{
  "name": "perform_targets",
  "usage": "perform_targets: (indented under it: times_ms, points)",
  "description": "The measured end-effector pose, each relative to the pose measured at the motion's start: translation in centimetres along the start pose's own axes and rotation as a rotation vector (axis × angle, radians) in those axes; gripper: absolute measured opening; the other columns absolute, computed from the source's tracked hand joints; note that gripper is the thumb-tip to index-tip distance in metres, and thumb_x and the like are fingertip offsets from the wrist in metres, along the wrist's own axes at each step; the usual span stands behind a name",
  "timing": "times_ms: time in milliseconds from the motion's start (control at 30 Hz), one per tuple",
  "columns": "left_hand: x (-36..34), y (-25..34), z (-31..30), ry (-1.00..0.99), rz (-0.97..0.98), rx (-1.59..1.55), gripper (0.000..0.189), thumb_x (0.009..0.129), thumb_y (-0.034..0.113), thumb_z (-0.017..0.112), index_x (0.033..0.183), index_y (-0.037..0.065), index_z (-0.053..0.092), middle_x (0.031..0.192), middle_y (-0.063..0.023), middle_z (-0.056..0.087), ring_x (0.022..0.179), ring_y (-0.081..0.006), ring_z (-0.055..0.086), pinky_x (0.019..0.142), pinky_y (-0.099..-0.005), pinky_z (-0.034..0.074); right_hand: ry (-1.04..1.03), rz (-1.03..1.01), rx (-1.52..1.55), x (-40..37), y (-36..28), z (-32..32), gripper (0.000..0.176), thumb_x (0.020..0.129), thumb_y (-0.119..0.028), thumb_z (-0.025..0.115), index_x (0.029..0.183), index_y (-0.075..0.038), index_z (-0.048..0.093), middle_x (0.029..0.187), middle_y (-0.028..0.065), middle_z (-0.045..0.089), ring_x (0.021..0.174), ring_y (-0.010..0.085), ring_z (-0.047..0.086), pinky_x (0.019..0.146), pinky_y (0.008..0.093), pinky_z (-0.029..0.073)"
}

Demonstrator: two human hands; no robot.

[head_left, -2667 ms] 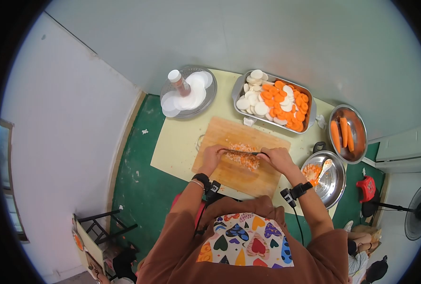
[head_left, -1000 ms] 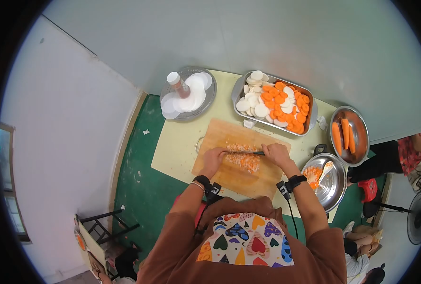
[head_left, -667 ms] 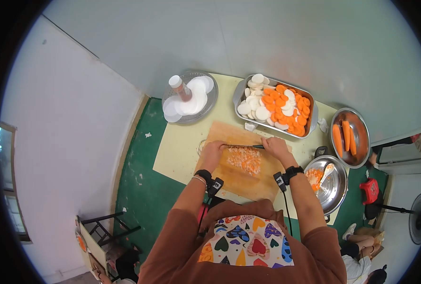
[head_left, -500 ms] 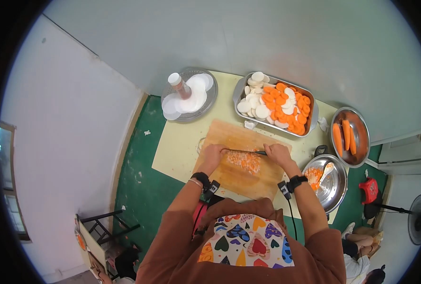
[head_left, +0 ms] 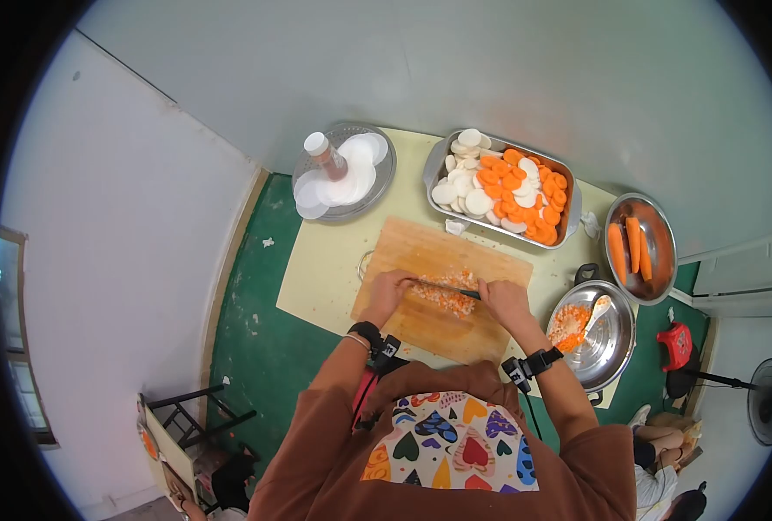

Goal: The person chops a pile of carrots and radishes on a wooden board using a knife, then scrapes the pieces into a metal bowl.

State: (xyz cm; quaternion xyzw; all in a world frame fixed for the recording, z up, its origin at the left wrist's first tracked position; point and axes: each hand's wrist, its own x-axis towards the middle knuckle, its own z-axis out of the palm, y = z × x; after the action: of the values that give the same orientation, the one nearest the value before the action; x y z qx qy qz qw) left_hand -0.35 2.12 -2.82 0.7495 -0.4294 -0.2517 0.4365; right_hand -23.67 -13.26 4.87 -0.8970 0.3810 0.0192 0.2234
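Observation:
On the wooden cutting board (head_left: 403,313), a kitchen knife (head_left: 442,286) lies across a pile of finely chopped carrot and white vegetable (head_left: 447,301). My right hand (head_left: 504,302) is closed around its dark handle. At the blade's tip end, my left hand (head_left: 392,291) has its fingers closed on the knife. Chopped bits show on both sides of the blade. To the right, a steel pan (head_left: 616,347) holds more chopped bits (head_left: 568,328) and a white spoon (head_left: 598,314).
A steel tray (head_left: 432,178) of carrot and white slices stands at the back. Whole carrots (head_left: 633,247) lie in a steel bowl (head_left: 664,226). Far left, a round tray (head_left: 351,135) carries white discs (head_left: 355,178) and a white-capped bottle (head_left: 326,156). Another person (head_left: 664,469) sits at lower right.
My right hand has brought the knife's handle end nearer my body, so the blade slants more. My left hand stays near the tip. More chopped bits show beyond the blade.

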Motion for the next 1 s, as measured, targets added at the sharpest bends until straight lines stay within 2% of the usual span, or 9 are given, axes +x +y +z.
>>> perform_targets:
  times_ms: [67,167,267,367,467,733,800,900,1000]
  points:
    - [0.3,1.0,0.1,-0.045,0.073,0.187,0.011,0.079,0.011,0.068,0.089,0.009,0.074,0.086,-0.0112,0.07,0.079,-0.0312,0.067,0.07,-0.0391,0.052,0.009,0.037,0.046,-0.1,2.2,2.9,0.057,0.099,-0.039,0.041,0.066,-0.001,0.068,0.067,0.0225,0.064,0.064,0.0406,0.064,0.064,0.0482,0.053]
    - [0.8,1.7,0.0,-0.061,0.106,0.323,0.011,0.079,0.01,0.067,0.088,0.009,0.074,0.085,-0.011,0.07,0.079,-0.0311,0.067,0.069,-0.039,0.052,0.014,0.06,0.082,0.0,2.8,3.2,0.056,0.099,-0.039,0.042,0.066,-0.001,0.068,0.066,0.0228,0.064,0.064,0.0411,0.064,0.064,0.0491,0.053]
    - [0.8,0.0,-0.2,-0.067,0.072,0.144,0.011,0.079,0.008,0.067,0.088,0.009,0.073,0.085,-0.011,0.07,0.08,-0.0318,0.066,0.069,-0.0396,0.052,0.014,0.061,0.066,-0.5,0.4,1.3,0.057,0.099,-0.038,0.042,0.066,0.0,0.067,0.065,0.0234,0.064,0.064,0.0416,0.064,0.064,0.0499,0.052]
    - [0.7,1.3,-0.3,-0.082,0.097,0.214,0.011,0.079,0.007,0.067,0.088,0.009,0.073,0.086,-0.0108,0.07,0.081,-0.0319,0.066,0.07,-0.0395,0.052,0.012,0.087,0.079,-1.3,1.7,3.2,0.058,0.099,-0.039,0.041,0.065,0.001,0.067,0.065,0.0237,0.063,0.063,0.0417,0.064,0.063,0.0499,0.052]
    - [1.0,1.8,-0.4,-0.099,0.112,0.326,0.011,0.078,0.006,0.067,0.088,0.008,0.073,0.086,-0.0105,0.07,0.081,-0.0314,0.066,0.071,-0.0394,0.052,0.02,0.084,0.093,-1.4,1.2,2.4,0.059,0.099,-0.039,0.041,0.065,0.001,0.067,0.064,0.0233,0.063,0.062,0.0413,0.064,0.061,0.0495,0.052]
    - [0.9,1.4,-0.5,-0.1,0.114,0.241,0.011,0.08,0.01,0.067,0.089,0.008,0.073,0.087,-0.0114,0.07,0.081,-0.0314,0.067,0.072,-0.0388,0.053,0.016,0.082,0.061,-1.9,1.8,4.0,0.058,0.099,-0.038,0.041,0.063,0.0,0.066,0.062,0.0223,0.062,0.06,0.0402,0.063,0.06,0.0485,0.052]
    - [1.4,1.6,-0.5,-0.129,0.15,0.26,0.011,0.081,0.011,0.067,0.09,0.008,0.073,0.088,-0.0116,0.07,0.081,-0.0315,0.067,0.072,-0.0386,0.053,0.09,-0.016,0.035,-1.2,1.9,2.4,0.056,0.098,-0.038,0.043,0.063,-0.001,0.066,0.062,0.0215,0.062,0.06,0.0397,0.063,0.06,0.0479,0.052]
    - [1.2,2.6,-0.4,-0.071,0.128,0.244,0.011,0.081,0.011,0.067,0.089,0.008,0.073,0.086,-0.0123,0.07,0.08,-0.0318,0.067,0.071,-0.0392,0.053,0.085,0.025,0.035,0.1,2.2,0.0,0.055,0.098,-0.039,0.044,0.063,-0.002,0.066,0.064,0.0213,0.063,0.061,0.0401,0.063,0.061,0.0485,0.051]
    - [2.8,4.2,1.4,0.01,0.068,0.244,0.01,0.081,0.01,0.066,0.089,0.008,0.073,0.088,-0.0125,0.07,0.082,-0.032,0.066,0.073,-0.0405,0.052,0.118,0.03,0.063,1.9,4.5,1.1,0.056,0.097,-0.04,0.043,0.063,-0.002,0.066,0.065,0.0219,0.064,0.062,0.0409,0.063,0.062,0.0488,0.051]
